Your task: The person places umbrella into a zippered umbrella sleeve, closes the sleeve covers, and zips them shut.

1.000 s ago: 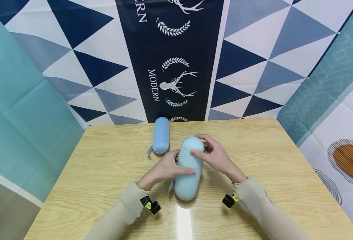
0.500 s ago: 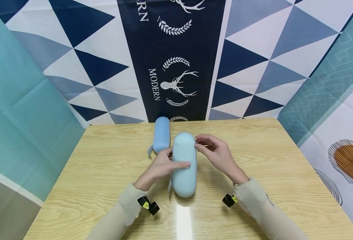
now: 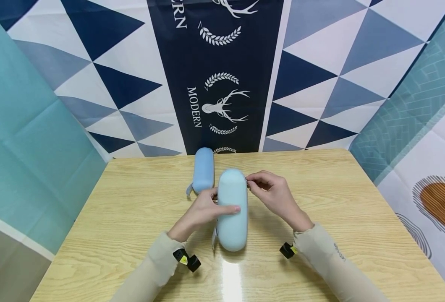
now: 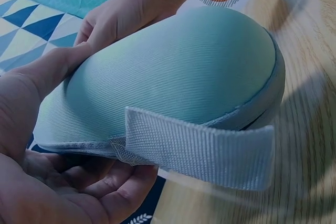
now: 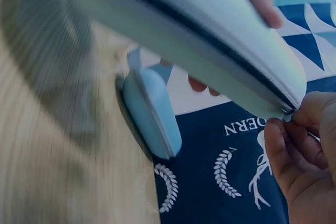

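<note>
A pale mint zippered case (image 3: 232, 222), oblong with rounded ends, is held up off the table in the middle of the head view. My left hand (image 3: 202, 207) grips it from the left, thumb across its top and fingers underneath. A grey fabric tab (image 4: 199, 150) sticks out from its left side. At the far right end, my right hand (image 3: 273, 193) pinches the small zipper pull (image 5: 287, 116) between thumb and fingertips. The dark zipper line (image 5: 210, 40) runs along the case's side. What is inside the case is hidden.
A smaller blue case (image 3: 203, 170) with its own tab lies at the back of the wooden table (image 3: 132, 209), near the patterned wall cloth (image 3: 222, 75). Cloth-covered panels (image 3: 26, 138) stand on the left and right sides.
The mint case has shifted slightly left and turned straighter. My right hand has let go of the case's top and now pinches the zipper pull at its edge. The blue case has stayed put.
</note>
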A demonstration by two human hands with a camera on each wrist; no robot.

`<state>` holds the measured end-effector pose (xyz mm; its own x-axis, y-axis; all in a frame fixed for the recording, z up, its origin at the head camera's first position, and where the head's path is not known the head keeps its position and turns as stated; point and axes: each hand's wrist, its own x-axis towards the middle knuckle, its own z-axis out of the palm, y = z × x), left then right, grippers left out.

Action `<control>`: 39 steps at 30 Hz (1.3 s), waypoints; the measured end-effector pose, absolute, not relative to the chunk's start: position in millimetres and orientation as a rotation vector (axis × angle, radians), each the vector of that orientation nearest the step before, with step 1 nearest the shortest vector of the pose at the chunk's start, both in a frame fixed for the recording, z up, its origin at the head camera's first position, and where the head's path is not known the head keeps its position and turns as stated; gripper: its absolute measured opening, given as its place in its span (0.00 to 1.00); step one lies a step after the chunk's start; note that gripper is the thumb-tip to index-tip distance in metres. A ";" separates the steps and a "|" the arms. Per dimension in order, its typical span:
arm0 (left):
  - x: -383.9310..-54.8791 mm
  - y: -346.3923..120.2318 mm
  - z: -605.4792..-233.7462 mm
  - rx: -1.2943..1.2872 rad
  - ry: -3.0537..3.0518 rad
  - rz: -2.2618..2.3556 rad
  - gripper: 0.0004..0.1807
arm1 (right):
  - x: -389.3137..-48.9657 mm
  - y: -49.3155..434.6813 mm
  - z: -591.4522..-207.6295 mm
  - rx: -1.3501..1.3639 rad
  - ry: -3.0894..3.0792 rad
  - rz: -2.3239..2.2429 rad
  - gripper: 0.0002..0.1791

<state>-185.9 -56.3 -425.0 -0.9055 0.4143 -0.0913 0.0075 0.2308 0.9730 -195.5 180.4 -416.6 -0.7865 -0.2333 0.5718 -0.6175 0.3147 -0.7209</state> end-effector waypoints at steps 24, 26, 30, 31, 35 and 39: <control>-188.7 -51.3 -428.2 0.254 2.168 1.743 0.33 | -199.2 183.5 -421.4 0.967 -2.114 1.077 0.16; -189.4 -51.7 -428.0 0.255 2.163 1.754 0.32 | -198.5 183.3 -421.4 0.983 -2.107 1.089 0.17; -190.6 -51.8 -428.2 0.258 2.148 1.779 0.31 | -196.9 183.7 -421.8 1.001 -2.105 1.095 0.18; -190.7 -51.9 -428.5 0.256 2.147 1.780 0.31 | -196.5 183.9 -422.4 1.005 -2.105 1.091 0.18; -191.2 -51.8 -429.1 0.239 2.146 1.784 0.30 | -194.6 184.8 -424.6 1.021 -2.111 1.085 0.16; -191.6 -51.6 -428.8 0.219 2.150 1.788 0.31 | -193.1 185.1 -425.2 1.024 -2.122 1.083 0.14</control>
